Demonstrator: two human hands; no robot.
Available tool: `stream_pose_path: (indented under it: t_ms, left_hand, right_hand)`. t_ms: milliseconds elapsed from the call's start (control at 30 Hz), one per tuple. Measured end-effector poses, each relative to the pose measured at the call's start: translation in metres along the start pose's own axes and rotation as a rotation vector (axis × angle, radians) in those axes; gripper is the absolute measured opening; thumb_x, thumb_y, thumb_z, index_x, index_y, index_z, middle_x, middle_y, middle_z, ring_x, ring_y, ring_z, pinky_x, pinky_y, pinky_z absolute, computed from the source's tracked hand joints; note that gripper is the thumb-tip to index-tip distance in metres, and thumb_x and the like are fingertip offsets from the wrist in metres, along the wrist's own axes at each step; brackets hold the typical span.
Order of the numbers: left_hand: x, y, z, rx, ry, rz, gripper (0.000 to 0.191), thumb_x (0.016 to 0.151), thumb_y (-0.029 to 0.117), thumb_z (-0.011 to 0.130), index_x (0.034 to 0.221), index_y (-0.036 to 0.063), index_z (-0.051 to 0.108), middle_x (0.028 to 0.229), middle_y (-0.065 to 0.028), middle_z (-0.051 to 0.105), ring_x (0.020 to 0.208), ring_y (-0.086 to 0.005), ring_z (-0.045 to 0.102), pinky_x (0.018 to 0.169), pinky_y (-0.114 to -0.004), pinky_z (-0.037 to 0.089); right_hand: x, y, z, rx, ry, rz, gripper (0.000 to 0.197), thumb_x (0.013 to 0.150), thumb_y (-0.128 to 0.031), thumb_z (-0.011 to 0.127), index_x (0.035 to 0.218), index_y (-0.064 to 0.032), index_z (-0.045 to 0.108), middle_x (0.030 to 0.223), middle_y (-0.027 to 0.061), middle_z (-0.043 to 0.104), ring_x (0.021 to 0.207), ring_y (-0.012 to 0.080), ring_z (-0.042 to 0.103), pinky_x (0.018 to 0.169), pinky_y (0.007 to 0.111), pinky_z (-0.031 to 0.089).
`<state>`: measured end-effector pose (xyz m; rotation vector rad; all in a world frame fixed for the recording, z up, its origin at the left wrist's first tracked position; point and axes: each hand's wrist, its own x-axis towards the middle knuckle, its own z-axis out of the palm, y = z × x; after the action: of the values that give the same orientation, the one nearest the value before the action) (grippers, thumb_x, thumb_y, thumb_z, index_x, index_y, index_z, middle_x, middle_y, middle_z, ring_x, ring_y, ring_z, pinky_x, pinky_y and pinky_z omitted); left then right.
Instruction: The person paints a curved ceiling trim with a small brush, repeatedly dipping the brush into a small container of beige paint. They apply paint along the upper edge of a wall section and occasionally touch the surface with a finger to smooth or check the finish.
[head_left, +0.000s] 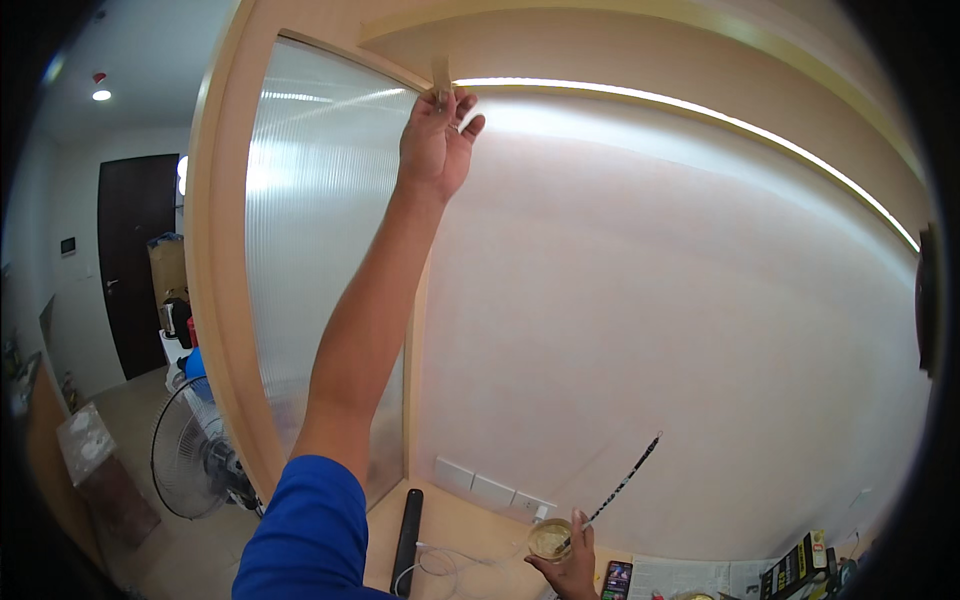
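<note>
Raised high, my left hand (441, 139) pinches a small, thin, flat strip (442, 73) between thumb and fingers. The strip's upper end is at the underside of a light-wood overhead shelf (525, 41), near its inner left corner; I cannot tell whether they touch. Low in the view, my right hand (574, 562) grips a small round clear tub (534, 546) that contains a pale beige substance. A thin brush-like tool (624, 484) with a dark patterned handle leans out of the tub, past my right fingers; its lower end is in the tub.
A lit LED strip (675, 107) runs under the shelf. Left of my arm stands a wood-framed ribbed-glass panel (322, 225). The desk below bears a black bar (407, 540), a white cable (450, 562), a phone (617, 579), newspaper (675, 571) and boxes (795, 566). A fan (191, 450) stands beyond the panel.
</note>
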<state>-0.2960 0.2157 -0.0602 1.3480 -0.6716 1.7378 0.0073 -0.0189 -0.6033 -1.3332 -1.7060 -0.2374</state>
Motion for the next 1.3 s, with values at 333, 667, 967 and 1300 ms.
stream_pose_path:
  t_ms: [333,667,967,1300]
  left_hand:
    - [0.071,0.005,-0.022,-0.029,-0.019,0.08,0.012,0.099,0.011,0.067,0.108,0.0159,0.06,0.113,0.0002,0.067,0.11,-0.0194,0.058,0.097,-0.045,0.046]
    - [0.084,0.001,-0.019,-0.058,0.005,0.104,0.014,0.099,0.009,0.066,0.109,0.0166,0.06,0.11,0.0003,0.071,0.113,-0.0218,0.062,0.099,-0.045,0.047]
    - [0.081,-0.005,-0.017,-0.012,-0.002,0.157,0.012,0.101,0.007,0.063,0.108,0.0164,0.061,0.105,0.001,0.072,0.108,-0.0201,0.063,0.098,-0.044,0.048]
    - [0.074,-0.015,-0.005,-0.025,-0.04,0.144,0.021,0.097,0.005,0.067,0.114,0.015,0.058,0.121,-0.0037,0.066,0.113,-0.0185,0.056,0.097,-0.046,0.048]
  right_hand:
    - [-0.001,-0.002,0.012,-0.108,0.03,0.046,0.126,0.06,-0.03,0.1,0.16,-0.0001,0.029,0.131,0.0252,0.053,0.108,0.0401,0.058,0.087,0.045,0.054]
    - [0.001,0.002,0.018,-0.018,0.008,0.138,0.129,0.059,-0.029,0.101,0.161,-0.0004,0.027,0.125,0.0219,0.052,0.091,0.032,0.057,0.077,0.04,0.054]
    - [-0.003,0.008,0.02,-0.017,-0.003,0.147,0.133,0.059,-0.031,0.101,0.162,0.0003,0.023,0.125,0.023,0.053,0.09,0.033,0.057,0.077,0.041,0.054]
    - [-0.013,0.009,0.021,-0.078,-0.011,0.161,0.131,0.061,-0.036,0.1,0.162,-0.001,0.023,0.126,0.0245,0.052,0.097,0.0354,0.058,0.08,0.042,0.054]
